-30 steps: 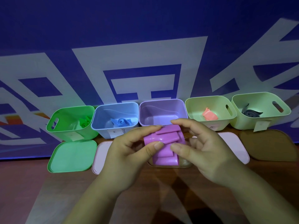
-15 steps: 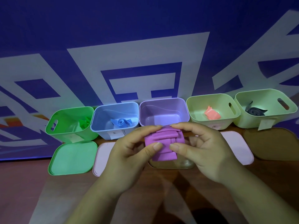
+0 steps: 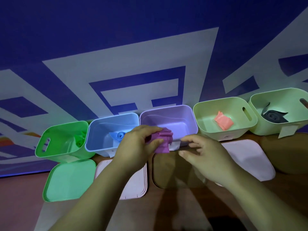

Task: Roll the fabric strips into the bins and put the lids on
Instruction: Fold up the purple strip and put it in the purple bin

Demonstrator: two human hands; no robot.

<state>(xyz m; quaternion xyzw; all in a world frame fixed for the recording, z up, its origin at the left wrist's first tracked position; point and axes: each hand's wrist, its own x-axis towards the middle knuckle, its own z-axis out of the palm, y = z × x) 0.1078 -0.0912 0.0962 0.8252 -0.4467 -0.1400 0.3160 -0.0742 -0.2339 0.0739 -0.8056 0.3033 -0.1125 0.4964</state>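
Our left hand [image 3: 138,144] pinches the rolled purple strip [image 3: 161,140] between thumb and fingers at the near rim of the purple bin [image 3: 166,114], its long side seemingly pointing into that bin. Our right hand [image 3: 205,152] hangs just right of the roll, in front of the bin, fingers loosely bent and holding nothing. We judge the left alone can lift it in. The bin's front label [image 3: 175,145] is too small to read

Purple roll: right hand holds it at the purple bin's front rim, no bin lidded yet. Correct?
No: the head view shows the left hand holding the purple roll; the right hand holds nothing. The rest stands: purple bin front rim, no bin lidded.
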